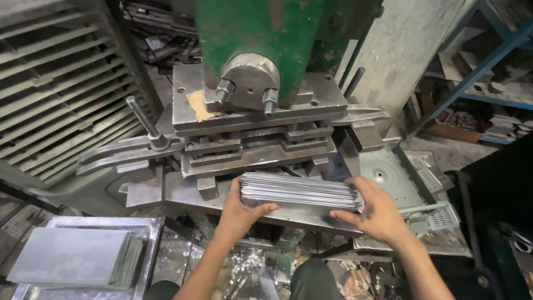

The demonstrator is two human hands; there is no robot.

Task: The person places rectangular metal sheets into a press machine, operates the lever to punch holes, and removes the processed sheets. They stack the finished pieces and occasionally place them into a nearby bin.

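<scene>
A thick stack of thin rectangular metal sheets [297, 190] lies on the steel bed [183, 195] of a green press [250, 33], just in front of its die block [255, 147]. My left hand [240, 210] grips the stack's left end, thumb lying along the front edge. My right hand [373, 210] is cupped around the stack's right end, fingers over the top. Both hands hold the same stack level.
A second pile of flat grey sheets [69, 256] rests on a metal tray [150, 244] at lower left. Perforated stamped panels [400, 178] lie to the right of the press. A slatted rack [55, 83] stands at left, blue shelving [483, 61] at right. Metal scraps [244, 266] litter the floor below.
</scene>
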